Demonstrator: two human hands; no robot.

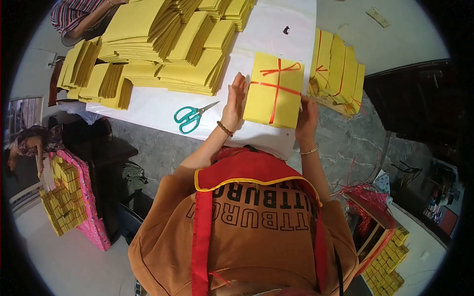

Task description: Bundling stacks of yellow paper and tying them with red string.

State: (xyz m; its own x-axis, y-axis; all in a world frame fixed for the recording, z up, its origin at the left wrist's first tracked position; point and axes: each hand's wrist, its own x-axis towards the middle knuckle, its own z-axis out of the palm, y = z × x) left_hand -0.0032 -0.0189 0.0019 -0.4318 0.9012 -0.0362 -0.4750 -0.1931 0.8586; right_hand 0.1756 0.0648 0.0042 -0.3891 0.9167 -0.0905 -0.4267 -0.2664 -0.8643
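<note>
So the person is sitting right below the camera in an orange-brown top (247,237) with red trim, arms reaching forward onto the white sheet (148,111) that's covering the stone-look surface. Both hands are working on one bundle of yellow paper (274,91) tied crosswise with red string (276,88). It's lying flat on the sheet, directly in front of them. The left hand (234,101) is standing open, fingers straight and together, pressing flat against the bundle's left edge. The right hand (306,118) is curling around the bundle's lower right corner, gripping it there; I can't quite make out the fingertips. There's a bracelet on each wrist.

Just left of the left hand, a pair of teal-handled scissors (190,117) is lying on the sheet, blades pointing toward the bundle. To the right of the bundle, more tied yellow bundles (338,69) are leaning in a row. Farther back, loose stacks of yellow paper (158,44) are piling up across the far side of the sheet. Off at the lower right, a tangle of red string (363,195) is sitting on the stacks there.
</note>
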